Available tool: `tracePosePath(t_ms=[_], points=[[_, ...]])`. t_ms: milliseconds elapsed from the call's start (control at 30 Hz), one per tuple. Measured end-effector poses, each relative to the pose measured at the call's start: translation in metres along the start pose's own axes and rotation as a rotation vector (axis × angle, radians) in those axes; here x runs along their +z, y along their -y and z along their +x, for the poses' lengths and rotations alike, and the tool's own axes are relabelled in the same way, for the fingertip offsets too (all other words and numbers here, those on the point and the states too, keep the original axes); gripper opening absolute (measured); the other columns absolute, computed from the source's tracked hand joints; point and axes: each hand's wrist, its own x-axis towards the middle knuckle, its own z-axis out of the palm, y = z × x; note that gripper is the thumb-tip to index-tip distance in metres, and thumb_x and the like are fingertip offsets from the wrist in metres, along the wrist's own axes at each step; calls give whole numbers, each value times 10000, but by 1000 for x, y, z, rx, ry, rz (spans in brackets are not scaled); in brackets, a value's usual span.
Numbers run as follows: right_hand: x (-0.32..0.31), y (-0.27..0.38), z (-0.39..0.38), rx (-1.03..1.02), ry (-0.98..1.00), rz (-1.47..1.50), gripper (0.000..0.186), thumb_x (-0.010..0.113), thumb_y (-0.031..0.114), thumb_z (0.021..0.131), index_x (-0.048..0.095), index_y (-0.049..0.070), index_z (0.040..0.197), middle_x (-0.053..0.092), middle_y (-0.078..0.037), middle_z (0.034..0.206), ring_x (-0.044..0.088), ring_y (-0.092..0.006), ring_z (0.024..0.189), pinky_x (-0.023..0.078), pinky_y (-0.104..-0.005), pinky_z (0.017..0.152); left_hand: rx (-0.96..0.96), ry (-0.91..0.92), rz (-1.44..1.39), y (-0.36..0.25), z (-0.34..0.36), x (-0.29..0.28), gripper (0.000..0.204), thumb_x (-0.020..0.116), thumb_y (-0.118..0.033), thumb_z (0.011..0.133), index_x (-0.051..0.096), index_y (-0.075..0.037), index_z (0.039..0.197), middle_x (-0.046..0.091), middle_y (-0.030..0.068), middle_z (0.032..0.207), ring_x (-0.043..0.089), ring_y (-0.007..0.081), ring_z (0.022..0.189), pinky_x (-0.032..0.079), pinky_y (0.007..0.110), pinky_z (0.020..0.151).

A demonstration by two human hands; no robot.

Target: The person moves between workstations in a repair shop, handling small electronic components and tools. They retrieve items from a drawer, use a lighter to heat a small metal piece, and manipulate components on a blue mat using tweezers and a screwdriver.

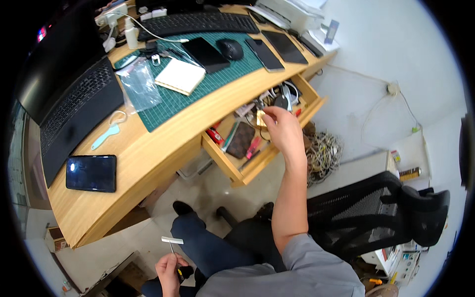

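- The left hand, well off the worktop's near-left corner, has its fingers closed around a thin-stemmed tool with a white bar head.
- The right hand reaches over an open drawer; its fingers are drawn together beside a gold-coloured piece, and whether they grip it I cannot tell.
- The drawer, under the worktop's front edge toward its right end, holds a brown checked pouch and assorted small things.
- The wooden worktop carries a laptop along its left edge, a dark phone near its near-left corner, and a green mat reaching toward its front edge.
- A keyboard lies along the back edge.
- Right of the worktop: a pale wall, tangled cables and a black mesh chair.
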Motion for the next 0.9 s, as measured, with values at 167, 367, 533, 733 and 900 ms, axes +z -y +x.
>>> tracePosePath(t_ms=[167,367,533,733,900], points=[[6,4,-16,-52,128,9,276,668,291,906,766,71,1041,746,-168,982,707,-359,947,554,-454,847,5,17,-7,-10,-18,15,293,564,-182,1049,672,70,945,690,129,761,661,196,701,533,315,707],[20,-12,-46,-291,95,-255,272,657,325,928,766,93,837,722,-133,732,702,-314,742,494,-425,807,25,19,37,-1,-36,19,293,573,-189,1045,674,69,948,691,128,754,659,195,687,531,311,697],[13,-15,-53,-285,143,-132,240,655,291,914,788,94,887,727,-151,767,705,-340,794,513,-451,820,29,11,48,5,-45,23,294,575,-193,1044,676,67,952,695,126,760,662,193,698,532,310,704],[28,22,-27,-206,271,-187,200,724,309,842,799,132,899,744,-151,854,719,-340,870,574,-453,765,25,40,28,3,-40,27,292,570,-194,1048,677,61,953,699,117,778,664,188,718,531,308,707],[83,65,8,-239,540,-399,275,653,210,874,760,17,1037,743,-191,1107,729,-334,1027,591,-437,846,84,24,58,-8,-42,31,292,581,-219,1044,683,35,940,691,102,765,656,182,706,519,309,699]])
